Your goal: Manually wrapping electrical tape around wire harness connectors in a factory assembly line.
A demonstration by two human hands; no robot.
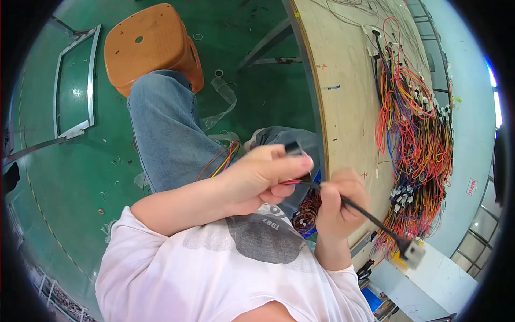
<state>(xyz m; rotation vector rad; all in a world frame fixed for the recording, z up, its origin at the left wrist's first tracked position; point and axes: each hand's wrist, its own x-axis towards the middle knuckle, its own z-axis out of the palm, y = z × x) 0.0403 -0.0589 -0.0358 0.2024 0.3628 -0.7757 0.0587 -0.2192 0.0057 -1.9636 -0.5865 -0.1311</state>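
Observation:
In front of my chest both hands hold a wire harness with a black-wrapped stretch. My left hand is closed round its red, yellow and black wires, whose loose ends trail behind the wrist over my leg. A small dark, shiny piece shows between the left thumb and fingers; blur hides its kind. My right hand pinches the black sleeve just beyond the left fingers. From there the sleeve runs down to the right and ends in a white connector, which hangs free of both hands.
A wooden workbench runs along my right, with a large heap of coloured wire harnesses on it. More coiled wires lie below its edge. An orange stool stands beyond my knee on the green floor, near a metal frame.

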